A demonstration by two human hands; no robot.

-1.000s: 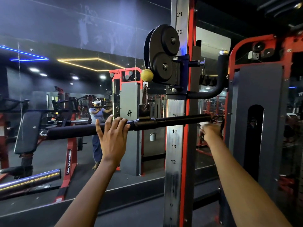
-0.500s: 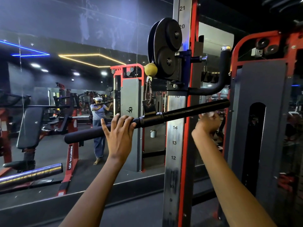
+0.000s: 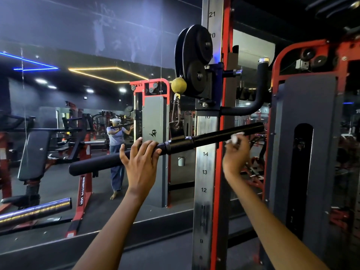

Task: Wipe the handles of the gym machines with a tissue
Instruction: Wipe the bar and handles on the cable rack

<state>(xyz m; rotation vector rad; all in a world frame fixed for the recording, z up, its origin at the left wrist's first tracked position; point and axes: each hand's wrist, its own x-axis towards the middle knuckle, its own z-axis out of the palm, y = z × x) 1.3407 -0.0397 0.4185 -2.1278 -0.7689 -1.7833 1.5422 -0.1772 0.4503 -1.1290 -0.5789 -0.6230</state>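
Compared with the frame one second back, bar handle [image 3: 167, 148] is no longer level: its right end now sits higher, left end lower. Long axis runs lower-left to upper-right across the view. One bar, hung from one carabiner [image 3: 176, 112] under one yellow ball [image 3: 178, 85].

Left hand [image 3: 141, 159]: this grip reaches over the bar from the near side just left of the centre collar, four fingers hooked over the top, thumb up on the left. Foam sleeve extends past it to the lower left.

Numbered upright [image 3: 206, 172] stands behind the bar between both hands; two black pulley discs [image 3: 196, 61] are mounted above.

Right hand [image 3: 236, 154]: this grip is curled, pinching one white tissue [image 3: 234, 138] at its fingertips. Tissue sits on the underside of the bar's right half, touching it, short of the end cap. Right hand lies below the bar, well apart from the left.
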